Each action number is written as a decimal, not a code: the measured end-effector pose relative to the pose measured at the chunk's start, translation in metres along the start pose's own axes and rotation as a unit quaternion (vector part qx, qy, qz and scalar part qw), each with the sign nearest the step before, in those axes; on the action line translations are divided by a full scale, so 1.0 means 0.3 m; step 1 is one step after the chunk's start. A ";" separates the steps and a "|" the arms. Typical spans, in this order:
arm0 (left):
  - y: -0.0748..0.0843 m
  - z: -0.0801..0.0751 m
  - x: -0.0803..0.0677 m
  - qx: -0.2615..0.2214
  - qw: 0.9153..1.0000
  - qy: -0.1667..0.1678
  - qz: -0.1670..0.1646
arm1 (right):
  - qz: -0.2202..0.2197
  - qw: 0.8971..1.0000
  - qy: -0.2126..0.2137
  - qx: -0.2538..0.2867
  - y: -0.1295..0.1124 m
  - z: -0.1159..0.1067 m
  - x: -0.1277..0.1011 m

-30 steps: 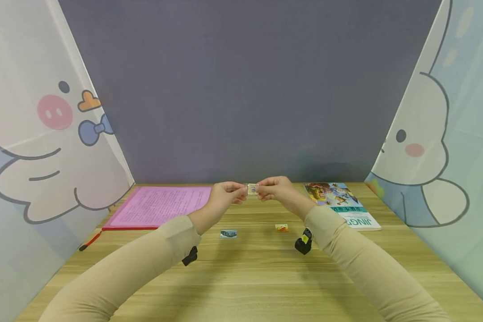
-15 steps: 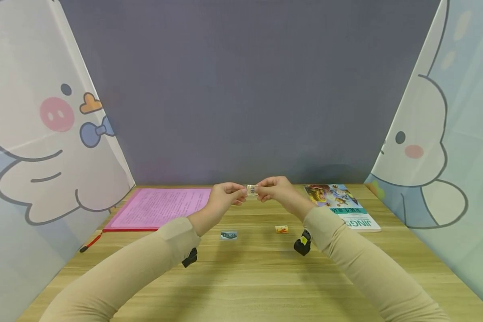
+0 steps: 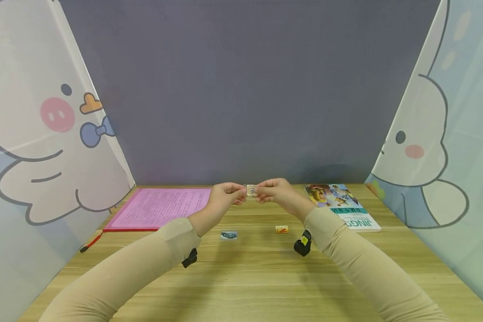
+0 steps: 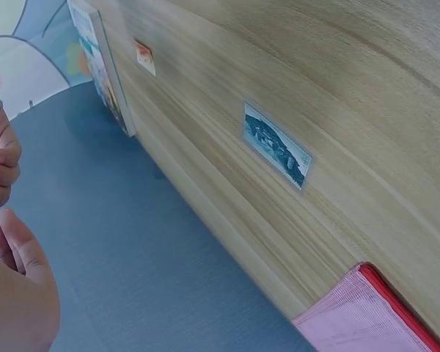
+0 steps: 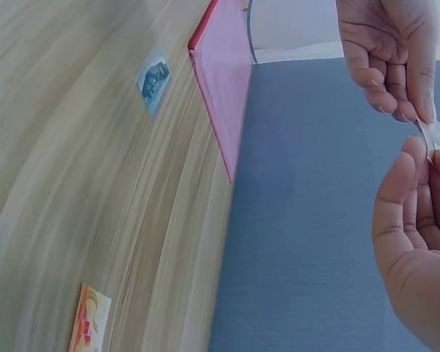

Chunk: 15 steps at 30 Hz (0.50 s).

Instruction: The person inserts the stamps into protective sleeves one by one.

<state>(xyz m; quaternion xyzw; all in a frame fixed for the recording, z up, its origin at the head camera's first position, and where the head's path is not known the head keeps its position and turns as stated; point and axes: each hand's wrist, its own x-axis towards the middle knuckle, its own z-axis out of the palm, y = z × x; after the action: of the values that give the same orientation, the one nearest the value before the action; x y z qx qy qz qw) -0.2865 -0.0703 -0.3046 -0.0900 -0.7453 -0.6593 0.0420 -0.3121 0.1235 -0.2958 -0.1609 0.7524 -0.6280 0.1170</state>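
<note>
A: What is being recorded at the left end of the wooden table (image 3: 241, 277)?

B: A red pen (image 3: 90, 242) is being listed at the left edge, lying beside a pink folder (image 3: 158, 206) that is being kept flat at the far left.

A: And the left hand (image 3: 224, 195)?

B: It is being held raised above the table's far middle, its fingertips closed in a pinch on the left edge of a small stamp-like card (image 3: 252, 190). The card is being kept in the air between the two hands, clear of the table top.

A: What is being noted below the hands?

B: A small blue-grey picture card (image 3: 228, 235) is being shown flat on the wood, near the left forearm. An orange-and-yellow card (image 3: 281, 229) is being shown to its right, well apart from it. A black wrist-worn device is being carried on each beige sleeve.

A: The right hand (image 3: 277, 192)?

B: It is being held opposite the left one, thumb and fingers clamped on the right edge of the same raised card; in the right wrist view the card (image 5: 433, 138) is being seen edge-on between the fingertips.

A: Anything further right?

B: An illustrated book (image 3: 341, 205) with a teal band is being listed flat at the far right of the table.
</note>
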 end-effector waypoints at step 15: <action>0.001 0.003 -0.004 -0.001 1.000 0.000 -0.004 | -0.002 1.000 0.006 0.007 0.002 0.005 -0.006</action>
<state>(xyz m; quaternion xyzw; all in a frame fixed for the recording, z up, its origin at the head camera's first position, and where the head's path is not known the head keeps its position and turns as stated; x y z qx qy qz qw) -0.2853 -0.0695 -0.3045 -0.0868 -0.7448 -0.6605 0.0389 -0.3100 0.1230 -0.2967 -0.1574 0.7484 -0.6345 0.1122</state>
